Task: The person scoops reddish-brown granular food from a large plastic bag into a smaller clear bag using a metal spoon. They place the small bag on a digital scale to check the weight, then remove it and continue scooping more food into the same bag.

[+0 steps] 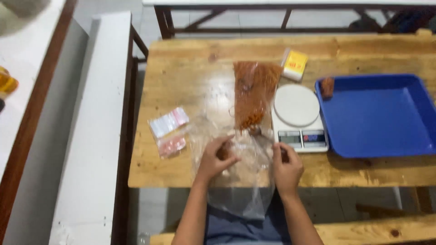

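Wooden table point(181, 81): one scale point(297, 119), one tray point(377, 118).

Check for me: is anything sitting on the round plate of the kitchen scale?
No, the white round plate of the kitchen scale is bare; the big bag of orange snacks lies beside it on the table.

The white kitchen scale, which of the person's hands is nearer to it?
Right. The right hand sits just below the white kitchen scale; the left hand is farther left, on the clear plastic bag.

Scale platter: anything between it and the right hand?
Nothing visible. The right hand holds the clear bag at the scale's front-left corner; the white platter is bare. The snack-filled bag lies left of it.
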